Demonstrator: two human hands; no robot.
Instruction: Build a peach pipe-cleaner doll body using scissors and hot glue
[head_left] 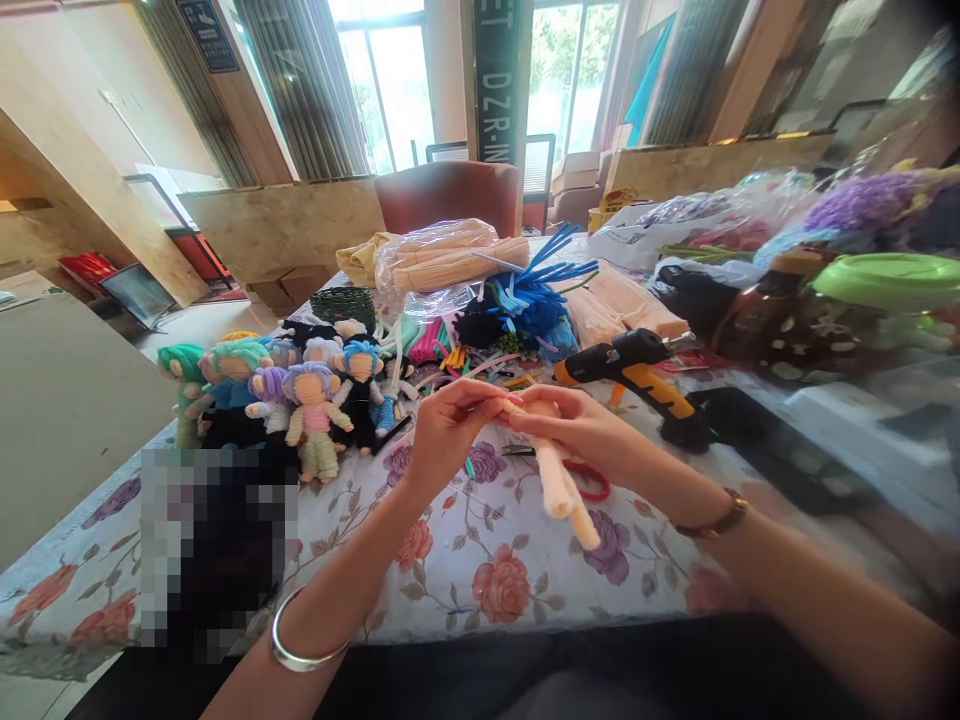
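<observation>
Evidently both hands are busy with one thing, a peach fuzzy piece (555, 475) held above the near middle of the counter (450, 585). The fingers of the left hand (448, 430) close in a narrow pinch at its upper end, where the fingertips of both hands nearly meet. The right hand (574, 425) wraps its fingers around the upper body of the piece, and two thick legs hang below, slanting down toward the right. A silver bangle (304, 655) circles the left forearm; a brown bracelet (724, 517) sits at the right wrist.

Just beyond and beneath the piece lie scissors (592, 482) with red handles, partly hidden by it. Near the right hand, on its far side, is a black and orange glue gun (634, 362). A cluster of small dolls (315, 400) with coloured hair stands to the left, well apart from the left hand. Behind the hands are blue fuzzy stems (544, 300) and a plastic-wrapped peach bundle (457, 262). Farther right, a jar with a green lid (892, 275) stands near purple flowers (862, 208). Past the counter is a reddish-brown chair (450, 195).
</observation>
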